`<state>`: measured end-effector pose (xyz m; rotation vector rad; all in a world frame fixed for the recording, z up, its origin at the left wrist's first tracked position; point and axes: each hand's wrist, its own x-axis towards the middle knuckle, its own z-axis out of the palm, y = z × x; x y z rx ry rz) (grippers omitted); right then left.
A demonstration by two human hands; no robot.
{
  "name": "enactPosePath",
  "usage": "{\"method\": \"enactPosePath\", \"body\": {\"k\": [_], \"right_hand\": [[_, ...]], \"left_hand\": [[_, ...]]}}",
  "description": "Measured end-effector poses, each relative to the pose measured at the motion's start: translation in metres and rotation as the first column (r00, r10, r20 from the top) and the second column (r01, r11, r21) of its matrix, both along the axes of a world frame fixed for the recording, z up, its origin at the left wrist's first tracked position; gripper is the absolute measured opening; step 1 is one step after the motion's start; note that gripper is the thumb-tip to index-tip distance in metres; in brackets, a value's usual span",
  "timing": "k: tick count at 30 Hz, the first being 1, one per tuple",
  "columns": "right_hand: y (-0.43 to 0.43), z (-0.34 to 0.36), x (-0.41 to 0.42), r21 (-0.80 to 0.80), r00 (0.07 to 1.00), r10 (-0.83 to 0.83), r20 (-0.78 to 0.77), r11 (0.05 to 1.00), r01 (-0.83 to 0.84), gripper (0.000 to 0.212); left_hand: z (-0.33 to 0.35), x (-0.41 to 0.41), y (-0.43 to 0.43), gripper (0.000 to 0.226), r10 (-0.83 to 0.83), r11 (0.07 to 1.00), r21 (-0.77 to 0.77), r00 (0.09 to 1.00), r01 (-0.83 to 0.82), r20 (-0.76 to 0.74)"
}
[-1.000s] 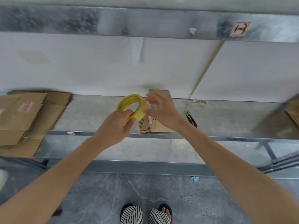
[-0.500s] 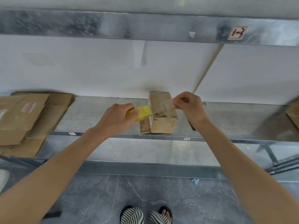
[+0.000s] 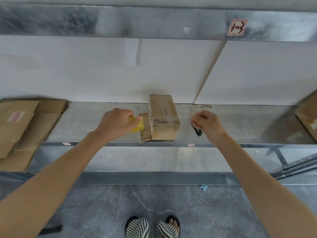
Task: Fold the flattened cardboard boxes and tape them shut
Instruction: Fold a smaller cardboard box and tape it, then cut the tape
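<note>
The box [image 3: 163, 117] lies on the shelf [image 3: 240, 127] with its long axis running away from me toward the wall, and my grips flank it. The left grip [image 3: 115, 122] is just left of the box, curled round the yellow tape roll [image 3: 137, 125]. The right grip [image 3: 207, 122] hangs a little right of the box, thumb and fingertips drawn together — whether on a tape end or nothing, I can't tell. The black cutter [image 3: 198, 131] lies right beneath it, so I'd judge it the nearer for a cut.

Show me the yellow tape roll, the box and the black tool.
Tape roll [image 3: 137, 125], head view, its visible yellow side.
Box [image 3: 162, 112], head view, middle of its top face.
Black tool [image 3: 198, 131], head view, its near end.
</note>
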<state>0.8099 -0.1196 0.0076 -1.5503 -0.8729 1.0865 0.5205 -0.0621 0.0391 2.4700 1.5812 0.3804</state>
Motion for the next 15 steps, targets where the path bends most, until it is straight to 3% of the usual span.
{"method": "enactPosePath", "body": {"k": [6,10,12,15], "right_hand": [[0.013,-0.016,-0.014,-0.057,0.997,-0.051,0.059,0.997,0.055,0.027],[0.030,-0.035,-0.042,-0.111,0.976,0.017,0.218,0.994,0.007,0.021],[0.031,-0.041,-0.055,-0.102,0.965,0.017,0.261,0.995,0.010,0.011],[0.030,-0.045,-0.060,-0.077,0.926,0.000,0.377,0.997,0.031,0.015]], "left_hand": [[-0.025,0.016,0.008,0.046,0.071,0.996,0.059,0.986,-0.063,-0.153],[-0.040,0.036,0.008,0.043,0.072,0.995,0.081,0.975,-0.056,-0.211],[-0.050,0.043,0.006,0.040,0.069,0.996,0.073,0.980,-0.057,-0.188],[-0.057,0.045,0.006,0.038,0.117,0.991,0.075,0.986,-0.108,-0.122]]}}
